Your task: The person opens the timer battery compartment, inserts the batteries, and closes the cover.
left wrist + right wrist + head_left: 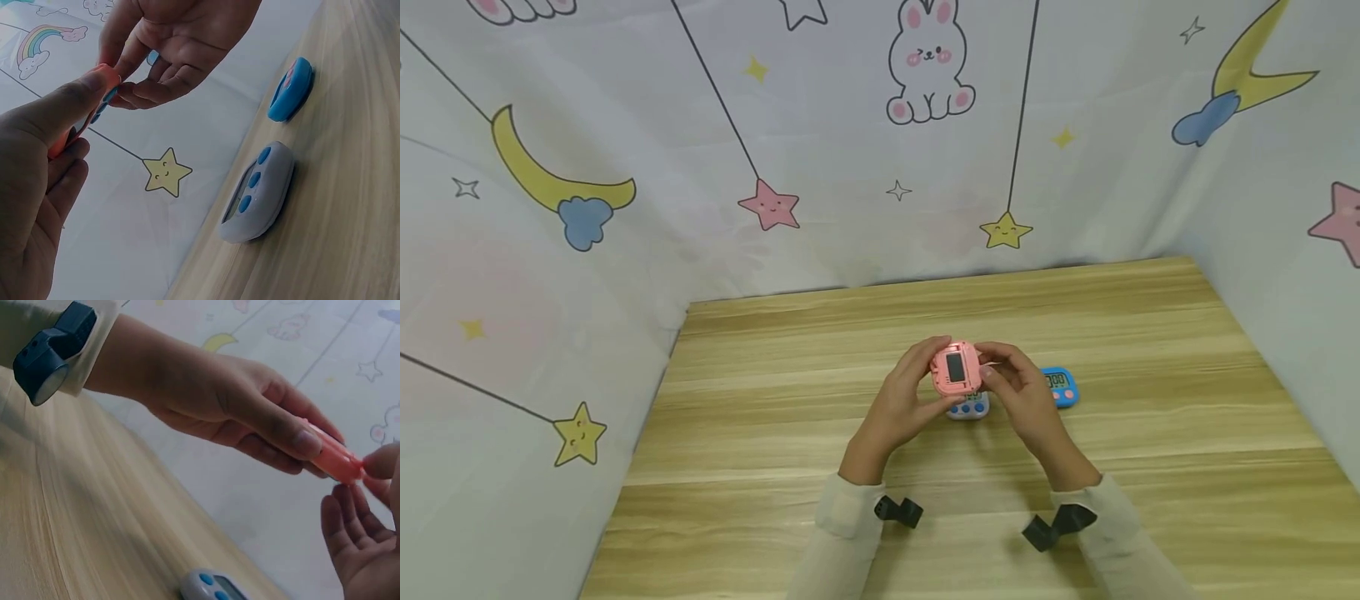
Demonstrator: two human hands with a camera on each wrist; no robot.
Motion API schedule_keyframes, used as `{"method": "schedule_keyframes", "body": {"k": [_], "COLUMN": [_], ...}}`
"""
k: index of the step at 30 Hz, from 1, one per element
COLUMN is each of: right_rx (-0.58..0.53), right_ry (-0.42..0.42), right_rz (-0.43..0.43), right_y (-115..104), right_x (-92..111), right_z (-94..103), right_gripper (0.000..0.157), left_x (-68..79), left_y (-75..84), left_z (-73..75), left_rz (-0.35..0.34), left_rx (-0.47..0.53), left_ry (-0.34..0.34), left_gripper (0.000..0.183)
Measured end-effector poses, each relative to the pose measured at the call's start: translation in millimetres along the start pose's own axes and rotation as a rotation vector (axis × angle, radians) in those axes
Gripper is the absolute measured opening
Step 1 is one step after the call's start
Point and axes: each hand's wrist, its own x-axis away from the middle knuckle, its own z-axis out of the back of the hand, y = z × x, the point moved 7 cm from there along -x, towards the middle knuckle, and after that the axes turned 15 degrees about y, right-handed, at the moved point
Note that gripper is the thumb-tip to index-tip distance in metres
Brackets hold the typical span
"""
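A pink digital timer [956, 370] is held above the table with its back, marked by a dark rectangle, facing up. My left hand [904, 403] grips it by its left side between thumb and fingers. At the opposite edge, the thumb and forefinger of my right hand [1021, 398] pinch the timer. Blue buttons [103, 107] show on its underside in the left wrist view. Below the hands lies a white timer [259, 197] with blue buttons, partly covered by the pink one in the head view.
A blue timer [1062, 387] with pink buttons lies to the right, partly behind my right hand. The wood-grain table [760, 400] meets a white cloth backdrop [842, 150] printed with stars, moons and a rabbit. Each wrist carries a small black camera [898, 511].
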Motion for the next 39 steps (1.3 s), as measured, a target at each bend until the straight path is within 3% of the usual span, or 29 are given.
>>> {"method": "schedule_keyframes", "body": {"k": [6, 10, 25, 39], "right_rx": [-0.064, -0.124, -0.199, -0.195], "right_ry": [-0.033, -0.032, -0.04, -0.023], "right_rz": [-0.139, -0.18, -0.215, -0.21], "right_y": [7.6, 8.4, 6.8, 4.8], "right_x": [0.6, 1.0, 2.2, 2.2], "right_z": [-0.9, -1.2, -3.3, -3.8], "right_gripper": [0.043, 0.044, 0.043, 0.04], "left_x": [-0.1, -0.7, 0.1, -0.6], "left_y": [2.2, 2.7, 0.6, 2.3], "left_z": [1.5, 1.7, 1.1, 1.3], "left_rz": [-0.006, -0.015, -0.034, -0.052], "left_rx": [0.027, 0.035, 0.037, 0.064], "left_ry": [-0.003, -0.006, -0.004, -0.002], "left_gripper": [0.081, 0.081, 0.081, 0.08]}}
